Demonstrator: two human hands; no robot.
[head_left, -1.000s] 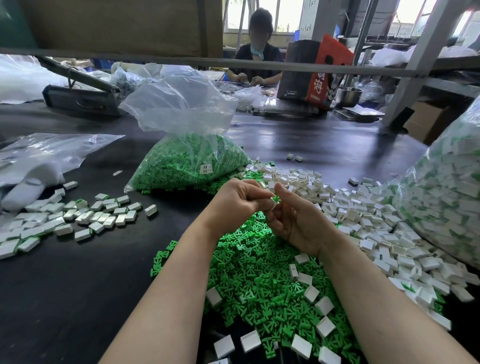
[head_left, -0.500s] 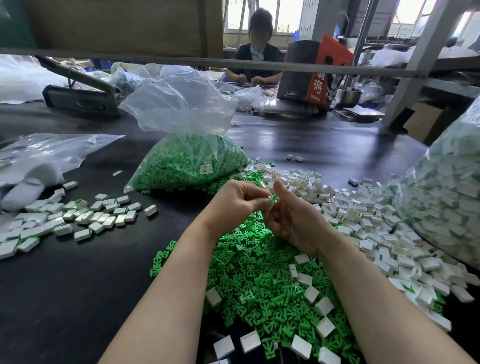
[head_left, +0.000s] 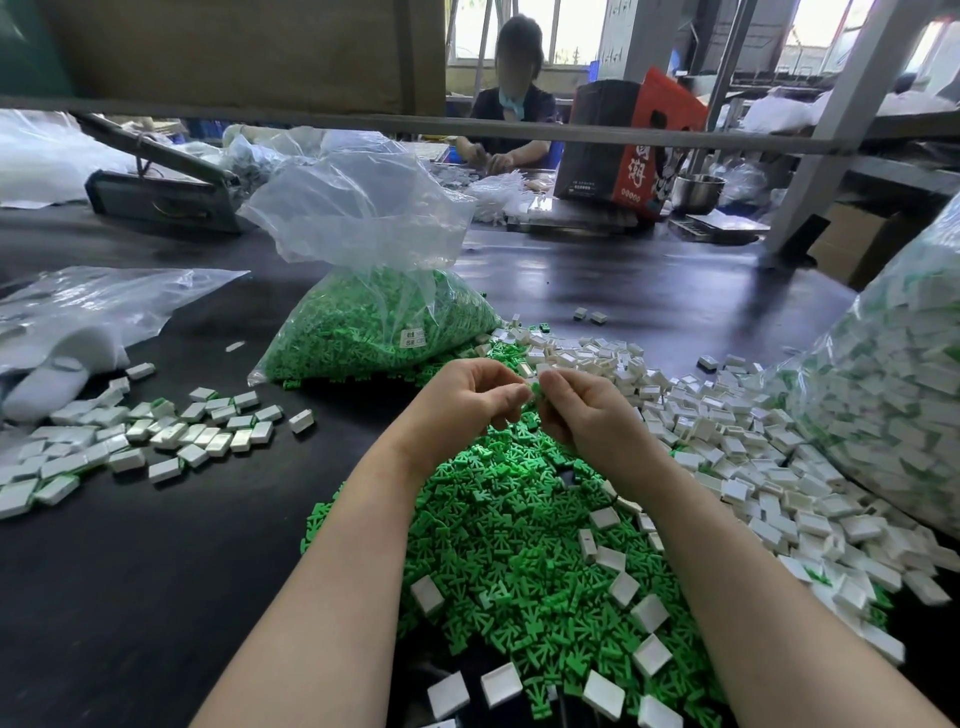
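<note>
Together, left hand (head_left: 467, 400), right hand (head_left: 584, 413) pinching small green plastic piece (head_left: 535, 389)

I read one white character, 湖, on the red box (head_left: 638, 174); the one above is cut off. Bag sticker (head_left: 414, 336) print unreadable.

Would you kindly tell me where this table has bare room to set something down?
Bare table lies near left, between green pile and loose white pieces, and beyond the green bag. Crowded: the green pile under the left hand and right hand, both pinching a green piece, and the white pile reaching the big bag.
</note>
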